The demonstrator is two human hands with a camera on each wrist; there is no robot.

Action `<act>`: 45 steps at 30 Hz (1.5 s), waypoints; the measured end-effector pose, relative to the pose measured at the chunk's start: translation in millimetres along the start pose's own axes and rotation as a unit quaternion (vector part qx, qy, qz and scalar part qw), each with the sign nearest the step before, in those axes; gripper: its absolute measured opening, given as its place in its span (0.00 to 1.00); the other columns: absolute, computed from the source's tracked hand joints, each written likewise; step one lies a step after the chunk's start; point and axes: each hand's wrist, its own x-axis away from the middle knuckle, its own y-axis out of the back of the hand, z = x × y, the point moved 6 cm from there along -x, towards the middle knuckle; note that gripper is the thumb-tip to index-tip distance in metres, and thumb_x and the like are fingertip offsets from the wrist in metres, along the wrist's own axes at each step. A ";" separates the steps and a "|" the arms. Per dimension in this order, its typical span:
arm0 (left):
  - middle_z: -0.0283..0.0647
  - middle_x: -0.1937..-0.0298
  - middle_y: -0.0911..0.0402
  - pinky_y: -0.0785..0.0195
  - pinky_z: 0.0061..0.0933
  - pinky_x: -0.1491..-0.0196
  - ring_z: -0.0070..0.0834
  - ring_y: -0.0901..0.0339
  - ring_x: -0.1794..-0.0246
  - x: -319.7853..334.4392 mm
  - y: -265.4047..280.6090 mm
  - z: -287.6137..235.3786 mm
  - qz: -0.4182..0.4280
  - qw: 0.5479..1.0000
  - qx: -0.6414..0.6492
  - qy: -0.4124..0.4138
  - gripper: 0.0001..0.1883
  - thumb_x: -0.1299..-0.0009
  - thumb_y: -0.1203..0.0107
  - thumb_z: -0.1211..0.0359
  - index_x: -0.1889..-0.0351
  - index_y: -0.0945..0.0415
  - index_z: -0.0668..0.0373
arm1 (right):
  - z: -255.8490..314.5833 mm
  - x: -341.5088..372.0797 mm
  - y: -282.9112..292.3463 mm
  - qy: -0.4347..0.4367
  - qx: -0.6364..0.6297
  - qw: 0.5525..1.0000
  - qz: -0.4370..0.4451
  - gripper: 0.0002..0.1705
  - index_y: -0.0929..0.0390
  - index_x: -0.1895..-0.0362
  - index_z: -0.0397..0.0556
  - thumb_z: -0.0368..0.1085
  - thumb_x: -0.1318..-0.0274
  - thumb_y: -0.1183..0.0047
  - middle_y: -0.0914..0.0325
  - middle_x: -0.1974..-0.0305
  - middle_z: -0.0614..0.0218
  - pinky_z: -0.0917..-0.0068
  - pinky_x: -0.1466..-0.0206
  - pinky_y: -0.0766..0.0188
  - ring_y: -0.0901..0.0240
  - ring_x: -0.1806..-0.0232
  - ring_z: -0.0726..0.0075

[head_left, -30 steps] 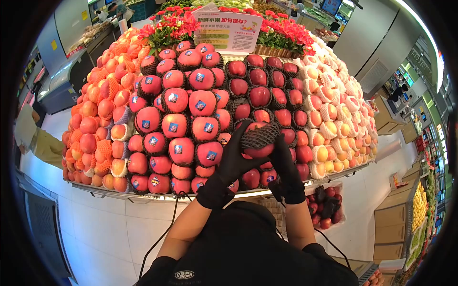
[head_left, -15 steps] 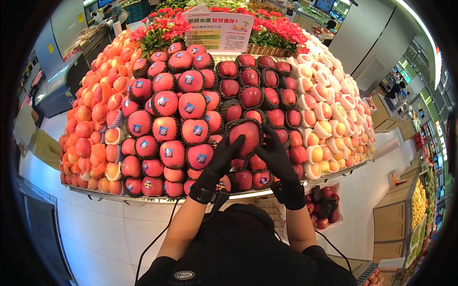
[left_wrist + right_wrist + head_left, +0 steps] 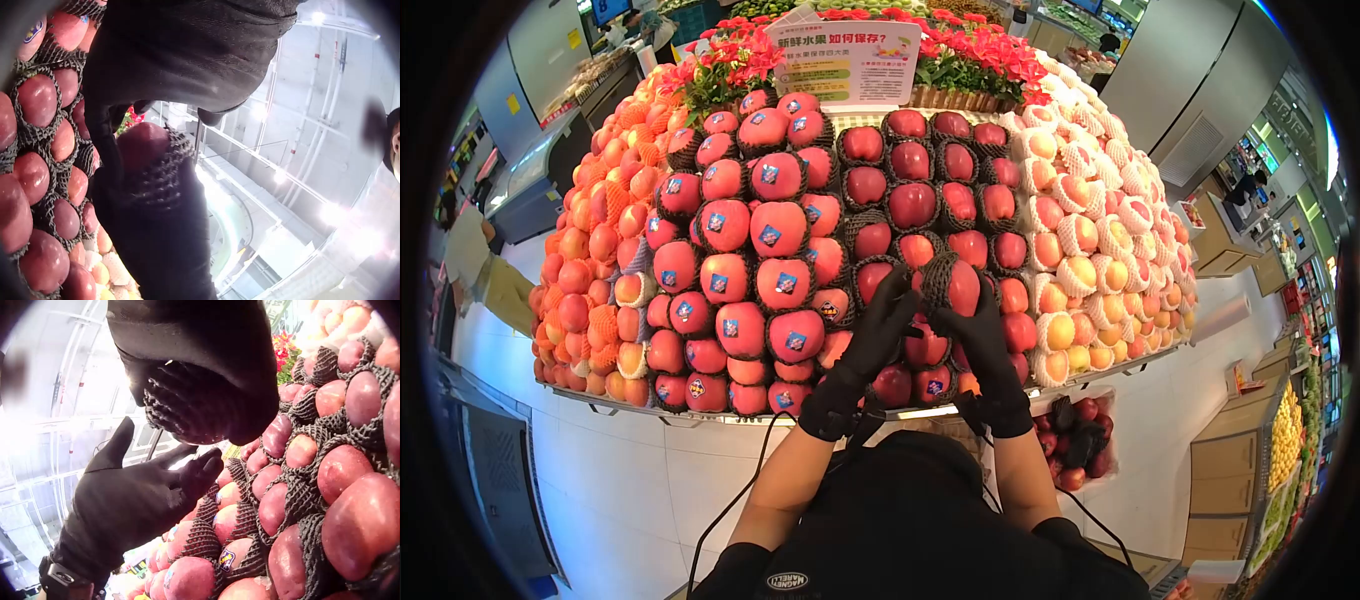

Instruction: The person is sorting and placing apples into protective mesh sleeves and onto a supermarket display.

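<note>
In the head view, the black-gloved right hand [image 3: 988, 348] holds a red apple [image 3: 965, 290] in a black foam net above the front rows of the display. The left hand [image 3: 878, 338] is just left of it. In the right wrist view, the left hand [image 3: 119, 500] has its fingers spread and its thumb raised, apart from the apple. There the right hand [image 3: 200, 344] curls round the netted apple [image 3: 184, 403], covering much of it. In the left wrist view, the apple [image 3: 142, 142] shows between the left hand [image 3: 187, 56] and the right hand [image 3: 156, 237].
Stickered apples [image 3: 725, 226] fill the left rows, dark red ones [image 3: 912, 203] the middle. Peach-coloured fruit [image 3: 605, 240] and white-netted fruit [image 3: 1090, 235] flank them. Behind are a sign [image 3: 845, 65] and red flowers [image 3: 990, 60]. A bag of apples [image 3: 1080, 440] is below right.
The apple has been turned between the hands, its net now facing left. The left hand has come off it, and the right hand has closed round it. The head view has shifted slightly.
</note>
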 end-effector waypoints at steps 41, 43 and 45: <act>0.42 0.34 0.33 0.35 0.35 0.36 0.30 0.33 0.36 -38.3 -71.2 44.8 0.066 0.984 -0.164 0.032 0.30 0.29 0.44 0.67 0.30 0.40 0.59 | 13.6 9.4 93.4 -0.031 -0.045 0.990 0.134 0.48 0.43 0.31 0.45 0.35 0.56 0.31 0.38 0.35 0.62 0.68 0.33 0.37 0.43 0.31 0.67; 0.42 0.34 0.34 0.31 0.37 0.39 0.32 0.31 0.38 -38.7 -51.7 55.6 0.041 0.993 -0.112 0.025 0.27 0.27 0.47 0.66 0.31 0.39 0.59 | -1.2 -2.3 96.9 -0.017 0.015 0.996 0.090 0.46 0.42 0.31 0.45 0.34 0.55 0.32 0.35 0.37 0.62 0.68 0.35 0.35 0.39 0.34 0.67; 0.42 0.36 0.33 0.27 0.39 0.43 0.33 0.29 0.41 -36.7 -32.3 58.7 0.011 0.997 -0.077 0.015 0.24 0.26 0.49 0.66 0.33 0.37 0.59 | -6.0 -10.8 96.1 -0.015 0.034 0.997 0.063 0.44 0.41 0.32 0.45 0.32 0.53 0.34 0.33 0.39 0.62 0.69 0.37 0.33 0.36 0.37 0.68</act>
